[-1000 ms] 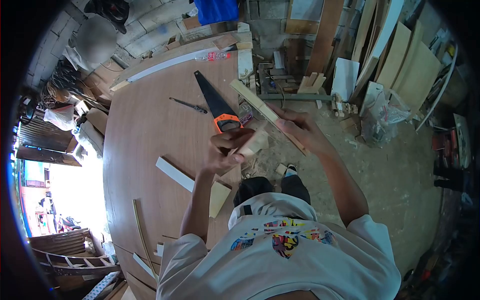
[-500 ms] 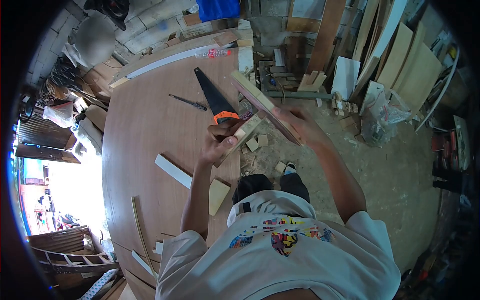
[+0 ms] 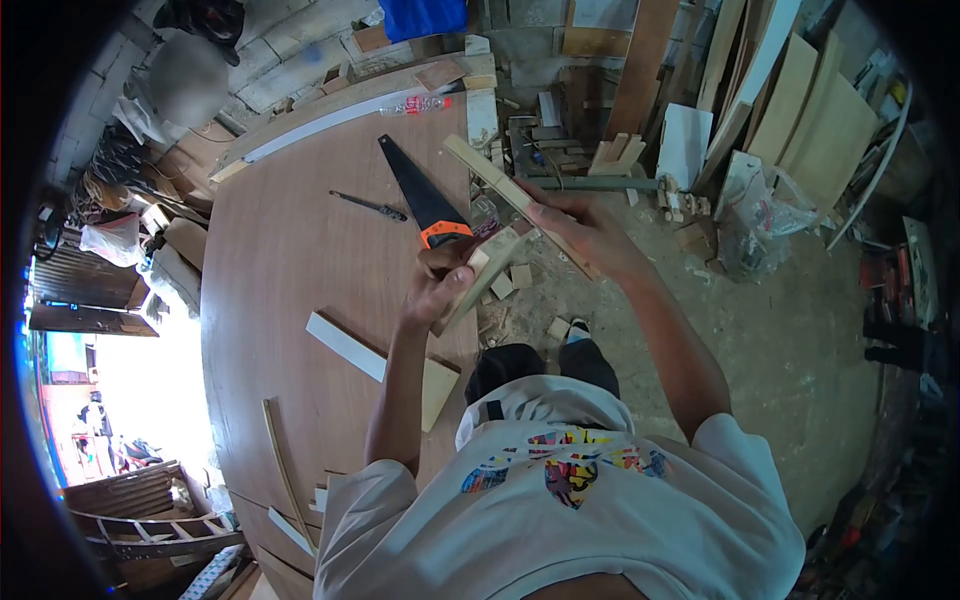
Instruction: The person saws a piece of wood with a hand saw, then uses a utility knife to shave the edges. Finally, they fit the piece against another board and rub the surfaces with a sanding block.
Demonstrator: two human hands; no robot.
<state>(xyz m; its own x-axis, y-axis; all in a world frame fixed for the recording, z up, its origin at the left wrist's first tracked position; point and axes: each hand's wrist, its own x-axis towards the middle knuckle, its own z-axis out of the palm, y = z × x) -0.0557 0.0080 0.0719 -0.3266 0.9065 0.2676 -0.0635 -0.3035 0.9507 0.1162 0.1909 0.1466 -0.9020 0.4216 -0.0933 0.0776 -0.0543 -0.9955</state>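
My left hand (image 3: 440, 285) is closed around a short wooden board (image 3: 487, 265), thumb on its upper face. In my right hand (image 3: 585, 232) is a longer narrow wooden board (image 3: 500, 185), slanting up to the left. The two pieces meet near the short board's upper end, in front of my body. Just beyond my left hand, a handsaw (image 3: 420, 192) with an orange and black handle lies on the brown table (image 3: 280, 260). A thin dark tool (image 3: 368, 205), like a screwdriver or drill bit, rests left of the saw.
A white-faced strip (image 3: 345, 345) and a wood offcut (image 3: 438, 392) lie near my left forearm. A plastic bottle (image 3: 415, 105) is at the table's far edge. Small wood blocks (image 3: 510, 280) litter the floor. Planks (image 3: 810, 110) lean at the right wall beside a plastic bag (image 3: 755, 235).
The longer board in my right hand has rolled, showing more of its narrow pale edge. The short board has tilted slightly. Both hands keep their hold.
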